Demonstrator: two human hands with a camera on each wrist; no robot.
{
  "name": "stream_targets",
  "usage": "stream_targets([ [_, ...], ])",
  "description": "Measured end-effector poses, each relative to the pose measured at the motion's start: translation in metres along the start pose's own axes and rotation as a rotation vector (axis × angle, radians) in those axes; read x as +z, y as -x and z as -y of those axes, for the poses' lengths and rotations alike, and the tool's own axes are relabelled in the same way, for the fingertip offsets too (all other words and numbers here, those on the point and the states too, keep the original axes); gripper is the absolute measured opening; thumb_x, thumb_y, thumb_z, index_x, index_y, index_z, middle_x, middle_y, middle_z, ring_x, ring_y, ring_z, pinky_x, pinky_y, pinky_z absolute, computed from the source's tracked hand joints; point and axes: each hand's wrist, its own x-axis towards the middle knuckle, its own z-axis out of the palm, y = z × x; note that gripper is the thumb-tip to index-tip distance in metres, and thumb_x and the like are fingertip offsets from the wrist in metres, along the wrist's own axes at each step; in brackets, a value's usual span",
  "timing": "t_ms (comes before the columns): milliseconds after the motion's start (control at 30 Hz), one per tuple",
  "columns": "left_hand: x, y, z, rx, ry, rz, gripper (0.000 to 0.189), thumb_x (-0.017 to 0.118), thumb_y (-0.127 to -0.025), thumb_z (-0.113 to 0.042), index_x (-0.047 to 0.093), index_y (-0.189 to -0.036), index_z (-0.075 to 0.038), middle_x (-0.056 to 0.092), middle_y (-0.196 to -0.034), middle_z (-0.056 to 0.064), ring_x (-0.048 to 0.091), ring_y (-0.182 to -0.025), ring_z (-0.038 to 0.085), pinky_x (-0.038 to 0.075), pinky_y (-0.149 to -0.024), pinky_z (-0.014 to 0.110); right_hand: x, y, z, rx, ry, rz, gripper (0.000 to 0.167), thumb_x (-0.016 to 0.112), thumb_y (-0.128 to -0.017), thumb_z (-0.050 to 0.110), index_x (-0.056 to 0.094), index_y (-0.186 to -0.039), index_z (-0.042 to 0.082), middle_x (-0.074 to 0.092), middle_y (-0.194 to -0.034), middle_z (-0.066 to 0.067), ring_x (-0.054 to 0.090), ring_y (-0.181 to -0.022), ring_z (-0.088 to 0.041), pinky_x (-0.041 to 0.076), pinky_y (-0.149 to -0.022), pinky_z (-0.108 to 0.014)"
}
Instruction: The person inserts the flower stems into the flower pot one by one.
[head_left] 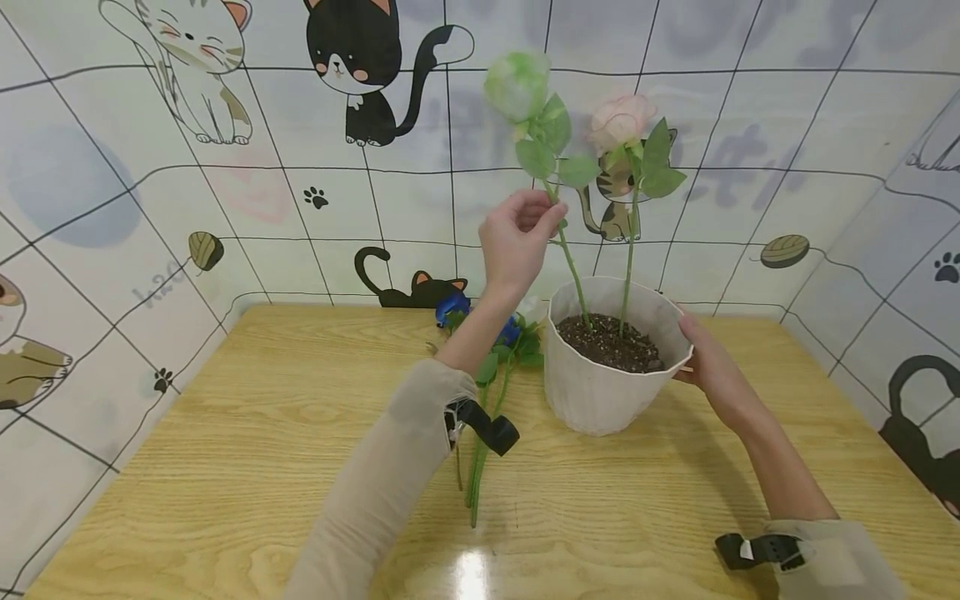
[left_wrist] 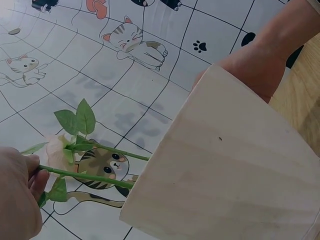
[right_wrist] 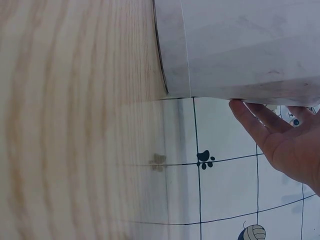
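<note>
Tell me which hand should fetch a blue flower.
Left hand, likely, after releasing the stem: the blue flowers lie on its side of the pot; the right hand holds the opposite side.

Wooden table [head_left: 300, 433], white pot [head_left: 592, 396], blue flowers [head_left: 452, 309]

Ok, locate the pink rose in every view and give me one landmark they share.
Head: upper right of centre, the pink rose stands above the pot.
Left wrist: low at the left, the pink rose shows just beyond the left hand.
Right wrist: not in it.
Shared landmark: the pot, visible in all three views.
</note>
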Motion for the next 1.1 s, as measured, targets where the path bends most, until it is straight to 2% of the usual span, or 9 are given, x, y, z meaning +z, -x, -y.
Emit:
stream_targets([
  [300, 0.007, -0.004, 0.008, -0.02, -0.054, 0.052, 0.015, 0.075, -0.092, -0.009, 0.072, -0.101, 0.003, 0.075, -0.09, 0.014, 0.071, -0.075, 0.017, 0.058, -0.071, 0.021, 0.0, 0.0, 0.001, 0.003, 0.002, -0.001, 0.065, 0.019, -0.11, 0.05, 0.014, -0.163, 0.013, 0.038, -0.146, -0.011, 0.056, -0.113, 0.001, 0.053, -0.086, -0.017],
  [633, 0.015, -0.007, 0.012, -0.06, -0.166, 0.062, 0.015, 0.077, -0.091, -0.012, 0.072, -0.098, 0.001, 0.074, -0.087, 0.01, 0.069, -0.076, 0.015, 0.056, -0.068, 0.019, 0.0, 0.0, 0.002, 0.007, -0.001, -0.004, 0.065, 0.019, -0.11, 0.051, 0.013, -0.163, 0.013, 0.035, -0.149, -0.014, 0.056, -0.113, 0.001, 0.053, -0.086, -0.017],
  [767, 0.018, -0.008, 0.014, -0.071, -0.173, 0.059, 0.016, 0.078, -0.09, -0.011, 0.073, -0.097, 0.002, 0.073, -0.087, 0.011, 0.069, -0.077, 0.017, 0.056, -0.068, 0.02, 0.001, 0.0, 0.003, 0.005, 0.004, -0.008, 0.064, 0.019, -0.11, 0.05, 0.014, -0.163, 0.015, 0.034, -0.15, -0.016, 0.056, -0.113, 0.001, 0.053, -0.086, -0.017],
  [1100, 0.021, -0.009, 0.013, -0.099, -0.242, 0.106, 0.02, 0.076, -0.093, -0.015, 0.071, -0.102, 0.002, 0.073, -0.094, 0.013, 0.071, -0.082, 0.019, 0.055, -0.069, 0.016, 0.001, 0.0, 0.002, -0.009, 0.013, -0.003, 0.062, 0.018, -0.11, 0.05, 0.017, -0.163, 0.017, 0.035, -0.151, -0.019, 0.057, -0.114, -0.001, 0.053, -0.087, -0.018],
])
